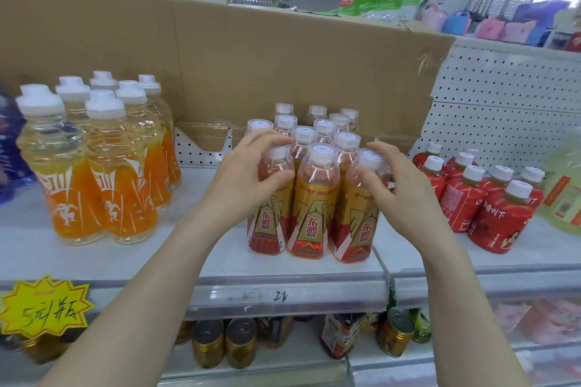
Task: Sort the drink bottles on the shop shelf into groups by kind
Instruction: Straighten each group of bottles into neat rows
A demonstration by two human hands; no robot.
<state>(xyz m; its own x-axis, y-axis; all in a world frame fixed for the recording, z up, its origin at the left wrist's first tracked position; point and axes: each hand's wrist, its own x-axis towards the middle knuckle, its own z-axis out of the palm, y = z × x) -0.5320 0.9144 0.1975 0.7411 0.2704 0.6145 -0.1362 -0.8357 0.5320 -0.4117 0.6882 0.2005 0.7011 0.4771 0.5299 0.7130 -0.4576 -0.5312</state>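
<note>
Left hand point(248, 176) fingers curl round the left gold bottle point(269, 217), right hand point(405, 195) fingers round the right gold bottle point(356, 223); both stand straight up.

The gold-labelled bottles point(317, 198) at centre are clear, glossy plastic with shiny printed wraps and smooth white plastic caps. Matt brown cardboard point(283, 56) stands behind them. Gleaming metal cans point(239, 342) sit at lower centre, a yellow paper price tag point(44, 308) at lower left.

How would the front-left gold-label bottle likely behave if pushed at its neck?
The front-left gold-label bottle looks full, probably heavy for its size. Tall and slim, it may tip if pushed high, where the left hand grips it. Neighbouring bottles should brace it.
</note>
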